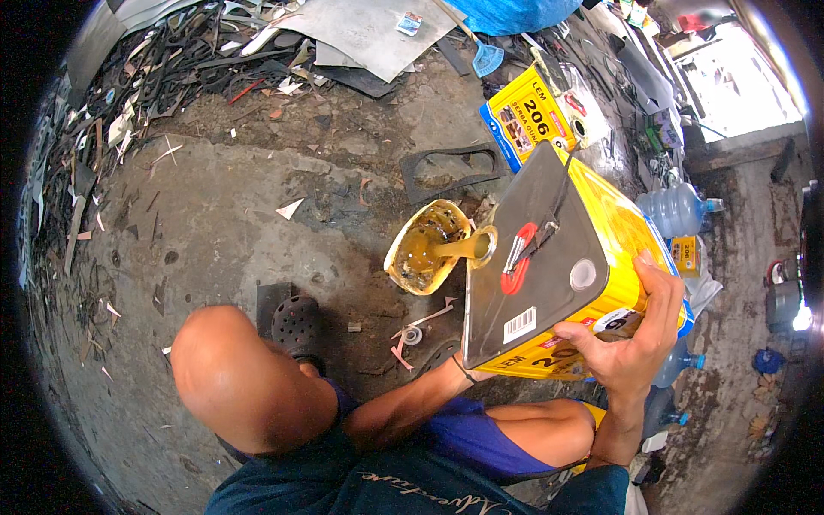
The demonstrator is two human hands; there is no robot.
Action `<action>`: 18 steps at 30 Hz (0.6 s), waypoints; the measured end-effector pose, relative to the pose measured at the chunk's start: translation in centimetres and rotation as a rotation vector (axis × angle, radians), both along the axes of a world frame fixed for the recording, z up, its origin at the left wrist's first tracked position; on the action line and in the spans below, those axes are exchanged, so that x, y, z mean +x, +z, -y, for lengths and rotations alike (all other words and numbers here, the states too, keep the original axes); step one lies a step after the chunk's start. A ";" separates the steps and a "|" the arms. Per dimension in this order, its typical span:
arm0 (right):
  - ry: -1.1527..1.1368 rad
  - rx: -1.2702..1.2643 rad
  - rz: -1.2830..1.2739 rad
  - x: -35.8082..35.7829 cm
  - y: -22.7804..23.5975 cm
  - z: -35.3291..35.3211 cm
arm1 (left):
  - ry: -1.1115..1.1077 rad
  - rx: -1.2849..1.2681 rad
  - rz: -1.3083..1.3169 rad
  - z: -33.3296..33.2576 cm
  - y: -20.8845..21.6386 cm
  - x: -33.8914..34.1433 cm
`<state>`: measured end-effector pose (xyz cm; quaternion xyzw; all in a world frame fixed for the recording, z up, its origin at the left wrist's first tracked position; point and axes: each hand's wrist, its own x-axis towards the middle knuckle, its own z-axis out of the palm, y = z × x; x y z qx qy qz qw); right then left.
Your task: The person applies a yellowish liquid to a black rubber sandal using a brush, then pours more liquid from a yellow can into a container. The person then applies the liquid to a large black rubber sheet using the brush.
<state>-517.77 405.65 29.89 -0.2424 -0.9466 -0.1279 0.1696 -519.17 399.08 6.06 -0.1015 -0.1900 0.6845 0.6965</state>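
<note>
A large square yellow glue can point(592, 184) is tilted, its grey metal top point(532, 292) facing left with a red carry handle point(517, 260). Thick amber glue point(455, 249) streams from its round spout point(485, 245) into a small pale-rimmed tub point(396, 268), where dark bits cling to the inner walls. My right hand point(631, 330) is spread over the can's near right side and holds it, thumb toward me. Beneath the can's lower edge goes my left hand point(481, 375), a dark band at its wrist; the can hides its fingers.
A second yellow can point(532, 116) stands behind the first. Black rubber scraps point(215, 77) and a grey sheet point(369, 39) cover the far floor. A cut-out black frame point(451, 172) lies beyond the tub. Clear blue water bottles point(674, 210) are at the right. My shoe point(296, 326) is near the tub.
</note>
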 end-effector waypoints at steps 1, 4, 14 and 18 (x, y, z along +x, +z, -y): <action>0.000 0.001 0.004 -0.1 0.0 0.1 | -0.002 -0.005 -0.019 0.1 0.0 -0.1; 0.002 0.019 0.014 -0.6 0.0 0.7 | 0.031 0.022 -0.054 0.1 -1.0 0.4; 0.022 0.073 0.043 -1.2 0.5 2.1 | -0.028 -0.147 -0.254 0.9 -0.2 0.0; 0.012 0.079 0.055 -1.0 0.3 2.7 | -0.031 -0.135 -0.187 0.8 -0.6 0.4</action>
